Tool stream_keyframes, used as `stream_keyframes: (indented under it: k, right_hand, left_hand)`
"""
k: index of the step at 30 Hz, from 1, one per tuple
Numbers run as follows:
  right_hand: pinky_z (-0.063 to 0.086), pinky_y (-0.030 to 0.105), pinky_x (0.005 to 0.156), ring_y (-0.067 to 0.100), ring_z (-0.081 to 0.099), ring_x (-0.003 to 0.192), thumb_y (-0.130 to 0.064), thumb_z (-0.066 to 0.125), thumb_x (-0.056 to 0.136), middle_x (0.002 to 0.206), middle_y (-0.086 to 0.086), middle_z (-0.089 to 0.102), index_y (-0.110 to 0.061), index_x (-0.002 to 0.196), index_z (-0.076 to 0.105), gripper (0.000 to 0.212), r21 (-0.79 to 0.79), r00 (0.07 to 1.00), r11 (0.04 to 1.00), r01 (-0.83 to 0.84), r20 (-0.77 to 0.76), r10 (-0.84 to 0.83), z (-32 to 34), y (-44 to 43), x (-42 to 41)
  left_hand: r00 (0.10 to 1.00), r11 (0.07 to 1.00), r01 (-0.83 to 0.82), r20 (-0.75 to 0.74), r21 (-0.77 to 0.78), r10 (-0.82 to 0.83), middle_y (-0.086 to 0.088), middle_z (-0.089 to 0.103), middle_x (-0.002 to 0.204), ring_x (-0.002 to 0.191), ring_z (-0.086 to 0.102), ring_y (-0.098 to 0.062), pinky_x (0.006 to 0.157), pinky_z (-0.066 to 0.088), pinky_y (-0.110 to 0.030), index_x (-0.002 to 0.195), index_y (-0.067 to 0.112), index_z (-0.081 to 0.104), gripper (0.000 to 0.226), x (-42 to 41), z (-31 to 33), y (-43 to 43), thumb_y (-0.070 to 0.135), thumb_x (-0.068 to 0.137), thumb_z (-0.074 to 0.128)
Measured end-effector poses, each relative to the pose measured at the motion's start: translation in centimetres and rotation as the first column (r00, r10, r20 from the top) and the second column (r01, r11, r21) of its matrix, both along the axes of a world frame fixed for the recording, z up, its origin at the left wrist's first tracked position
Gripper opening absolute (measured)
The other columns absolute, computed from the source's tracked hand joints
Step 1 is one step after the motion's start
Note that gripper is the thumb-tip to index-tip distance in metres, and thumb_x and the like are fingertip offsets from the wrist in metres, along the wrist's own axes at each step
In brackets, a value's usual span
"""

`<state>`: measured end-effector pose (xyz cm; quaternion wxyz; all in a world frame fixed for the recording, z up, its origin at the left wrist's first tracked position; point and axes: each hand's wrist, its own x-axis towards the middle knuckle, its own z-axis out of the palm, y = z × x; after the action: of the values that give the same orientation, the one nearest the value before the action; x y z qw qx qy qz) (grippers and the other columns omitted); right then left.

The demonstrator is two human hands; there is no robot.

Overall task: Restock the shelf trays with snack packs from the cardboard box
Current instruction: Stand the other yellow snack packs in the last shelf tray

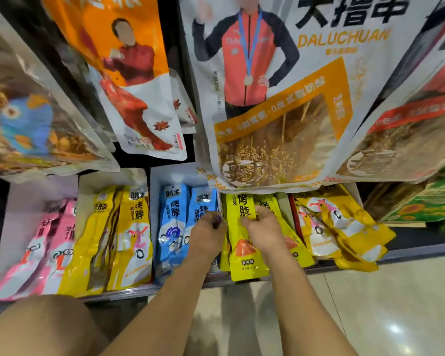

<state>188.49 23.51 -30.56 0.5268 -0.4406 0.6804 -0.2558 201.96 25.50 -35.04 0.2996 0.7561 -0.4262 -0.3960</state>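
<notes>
Nearest to me a bare knee (pixel 36 327) is showing at the lower left, above a glossy pale tiled floor (pixel 383 317). Two bare forearms are stretching out from there to the lowest shelf (pixel 129 294).

The right hand (pixel 261 227) is gripping a lemon-yellow pack (pixel 243 263), with its fingers curling over the upper half and the thumb pressing from the left. The pack is a flat, shiny, sealed plastic pouch, long and narrow. It is carrying bold black characters at the top and an orange patch lower down. It is lying in the tray just right of centre, and its bottom end is hanging over the shelf lip toward the person.

The left hand (pixel 208 235) is sitting just beside it, at the wall between that tray and the white tray (pixel 154 181) of blue packs (pixel 174 222). Its fingers are bending there, but blur is hiding whether they are holding anything.

Along the row, more slick pouches are leaning in their trays. Pink packs (pixel 49 240) are at the far left and golden-yellow packs (pixel 131 235) come next. Yellow-and-white packs (pixel 344 227) are spilling loosely at the right end. Beyond those a cardboard box (pixel 421 204) with green print is sitting well apart from both hands.

Above everything, big crinkly bags are hanging down. One is a white bag (pixel 319 104) lettered DALUCHUAN, another is an orange bag (pixel 129 73), and a clear-edged bag (pixel 23 119) is showing a blue bird.
</notes>
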Motion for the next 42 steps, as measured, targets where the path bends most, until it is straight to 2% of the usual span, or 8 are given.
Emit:
stream_keyframes:
  k: [11,15,20,23,26,31,37,42]
  right_hand:
    - [0.042,0.026,0.096,0.025,0.055,0.129,-0.030,0.064,0.098,0.150,0.008,0.052,-0.010,0.153,0.038,0.065,-0.016,0.966,0.996,-0.084,-0.247,0.077,-1.4,-1.1,0.9]
    - [0.044,0.029,0.095,0.027,0.056,0.126,-0.031,0.065,0.097,0.144,0.011,0.056,-0.012,0.155,0.035,0.068,-0.015,0.955,0.994,-0.107,-0.278,0.098,-0.6,-0.3,0.6]
    - [0.045,0.031,0.094,0.029,0.058,0.123,-0.026,0.063,0.096,0.141,0.011,0.059,-0.013,0.154,0.036,0.066,-0.015,0.896,0.977,-0.211,-0.403,0.187,1.5,1.9,-0.5]
    - [0.048,0.035,0.100,0.030,0.058,0.124,-0.029,0.063,0.094,0.144,0.009,0.056,-0.015,0.153,0.039,0.065,-0.024,0.870,0.970,-0.242,-0.448,0.206,2.5,3.6,-0.9]
    - [0.049,0.037,0.099,0.032,0.059,0.122,-0.032,0.063,0.094,0.137,0.011,0.061,-0.013,0.148,0.044,0.060,-0.052,0.836,0.958,-0.282,-0.503,0.219,3.8,5.7,-0.4]
    - [0.045,0.042,0.101,0.037,0.052,0.126,-0.038,0.055,0.095,0.134,0.014,0.059,-0.010,0.133,0.055,0.047,-0.060,0.704,0.900,-0.431,-0.646,0.294,5.8,10.3,2.3]
    - [0.042,0.042,0.106,0.034,0.048,0.130,-0.040,0.055,0.095,0.141,0.013,0.053,-0.011,0.138,0.047,0.053,-0.029,0.530,0.765,-0.643,-0.739,0.417,8.8,15.9,7.4]
    - [0.035,0.050,0.112,0.037,0.038,0.138,-0.033,0.051,0.096,0.148,0.015,0.044,-0.010,0.147,0.038,0.057,-0.007,0.374,0.629,-0.777,-0.809,0.453,10.5,19.0,11.2]
  left_hand:
    - [0.999,0.999,-0.051,-0.007,-0.009,0.051,0.004,0.057,0.079,0.071,0.056,-0.016,0.061,0.043,-0.018,0.083,0.028,0.048,0.025,-0.6,-0.5,-0.1,0.007,0.091,0.059]
    - [0.999,0.999,-0.029,-0.043,0.016,0.030,0.000,0.062,0.096,0.065,0.052,-0.006,0.048,0.036,-0.004,0.113,0.018,0.060,0.020,-0.5,0.7,0.2,0.010,0.098,0.051]
    - [0.998,0.997,0.001,-0.056,0.080,0.003,0.014,0.050,0.087,0.078,0.049,-0.013,0.060,0.041,-0.007,0.088,0.029,0.055,0.029,-0.2,3.1,1.1,0.010,0.101,0.037]
    - [0.997,0.996,0.032,-0.075,0.081,-0.026,0.008,0.056,0.113,0.077,0.051,-0.008,0.074,0.043,-0.016,0.117,0.020,0.060,0.028,0.1,5.1,3.0,0.011,0.100,0.040]
    - [0.996,0.994,0.064,-0.070,0.084,-0.058,-0.008,0.054,0.140,0.118,0.057,-0.024,0.101,0.044,-0.029,0.140,0.010,0.050,0.041,0.9,7.2,5.8,0.013,0.099,0.048]
    - [0.947,0.965,0.212,0.212,0.157,-0.242,-0.008,0.048,0.148,0.136,0.045,-0.027,0.111,0.038,-0.034,0.148,0.014,0.041,0.055,3.2,10.4,11.4,0.027,0.096,0.054]
    - [0.681,0.940,0.200,0.651,0.276,-0.336,-0.008,0.050,0.142,0.129,0.049,-0.029,0.101,0.045,-0.042,0.144,0.019,0.043,0.052,7.3,15.3,17.6,0.029,0.093,0.051]
    - [0.581,0.961,0.111,0.768,0.254,-0.270,-0.012,0.055,0.133,0.123,0.049,-0.033,0.096,0.044,-0.043,0.136,0.015,0.048,0.048,11.1,18.0,21.9,0.023,0.089,0.050]
